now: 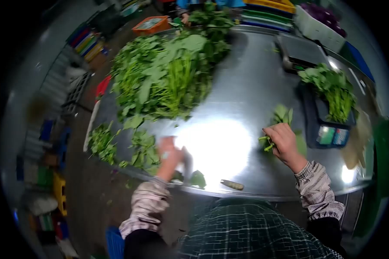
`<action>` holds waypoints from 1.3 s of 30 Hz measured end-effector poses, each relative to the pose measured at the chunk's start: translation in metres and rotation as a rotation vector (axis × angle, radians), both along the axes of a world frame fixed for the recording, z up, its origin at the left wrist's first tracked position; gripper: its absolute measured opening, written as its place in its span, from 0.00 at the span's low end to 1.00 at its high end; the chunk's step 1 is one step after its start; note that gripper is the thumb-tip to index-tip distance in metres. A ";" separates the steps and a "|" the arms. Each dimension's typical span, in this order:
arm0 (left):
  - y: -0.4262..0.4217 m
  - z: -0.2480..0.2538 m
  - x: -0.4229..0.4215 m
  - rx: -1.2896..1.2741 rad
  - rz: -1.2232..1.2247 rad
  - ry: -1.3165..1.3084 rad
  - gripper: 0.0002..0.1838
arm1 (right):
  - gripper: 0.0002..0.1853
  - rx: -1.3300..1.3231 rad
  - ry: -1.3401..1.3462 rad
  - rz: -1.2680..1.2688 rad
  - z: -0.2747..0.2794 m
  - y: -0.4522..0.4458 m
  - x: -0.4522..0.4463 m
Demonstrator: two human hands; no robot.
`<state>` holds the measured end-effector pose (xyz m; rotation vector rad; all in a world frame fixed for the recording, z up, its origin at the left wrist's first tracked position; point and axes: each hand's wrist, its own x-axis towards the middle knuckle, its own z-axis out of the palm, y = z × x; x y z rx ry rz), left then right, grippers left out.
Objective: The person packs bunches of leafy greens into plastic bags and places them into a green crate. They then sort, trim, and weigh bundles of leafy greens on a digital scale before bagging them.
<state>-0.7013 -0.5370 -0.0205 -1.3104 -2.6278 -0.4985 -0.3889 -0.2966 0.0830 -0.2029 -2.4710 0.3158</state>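
Observation:
My right hand (283, 143) is closed around a few green leafy stems (282, 114), whose leaves stick out above it over the metal table. Blurred by motion, my left hand (170, 157) is over the table's near left part, beside loose leaves (145, 149); its fingers are smeared. A large heap of leafy greens (164, 77) covers the back left of the table. Near the front edge lies a short object with a pale, ridged handle (232, 184), with a single leaf (198, 179) to its left.
On the right, a bunch of greens (335, 93) rests on a dark scale (328, 134). Behind it is another scale (301, 51). A white crate (317, 32) holds purple produce. A co-worker's hand (185, 18) shows at the far edge, near an orange basket (151, 26).

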 end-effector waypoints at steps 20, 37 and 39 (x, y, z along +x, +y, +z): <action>0.027 -0.029 0.174 0.235 -0.050 -2.399 0.20 | 0.15 -1.268 -0.426 -0.297 -0.104 -0.106 0.036; 0.018 -0.002 0.182 0.170 -0.098 -2.195 0.15 | 0.21 -1.295 -0.417 -0.153 -0.104 -0.119 0.018; 0.018 -0.009 0.185 0.167 -0.242 -1.995 0.16 | 0.21 -1.412 -0.370 -0.152 -0.099 -0.120 0.024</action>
